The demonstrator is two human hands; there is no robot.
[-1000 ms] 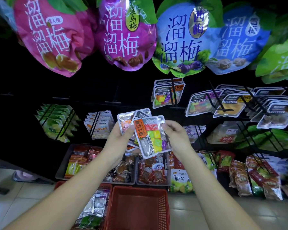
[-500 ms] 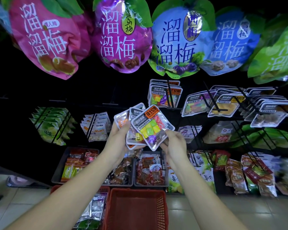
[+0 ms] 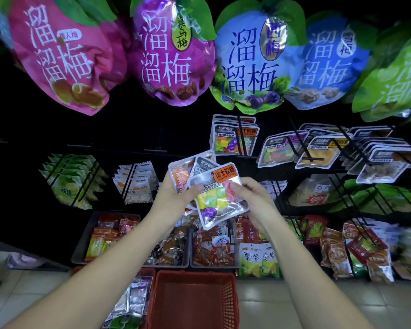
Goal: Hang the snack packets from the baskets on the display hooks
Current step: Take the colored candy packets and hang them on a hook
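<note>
I note the left hand (image 3: 173, 198) gripping a fanned stack (image 3: 184, 170) of packets. The right hand (image 3: 254, 200) pinches the front packet (image 3: 220, 198) by its right edge, above the basket (image 3: 195, 274).

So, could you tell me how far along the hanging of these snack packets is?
Partly done: matching packets already hang on the hook above. In hand: the left hand holds a stack of packets, and the right hand grips the front candy packet, not yet hooked. Left: further packets lie in the left basket.
</note>
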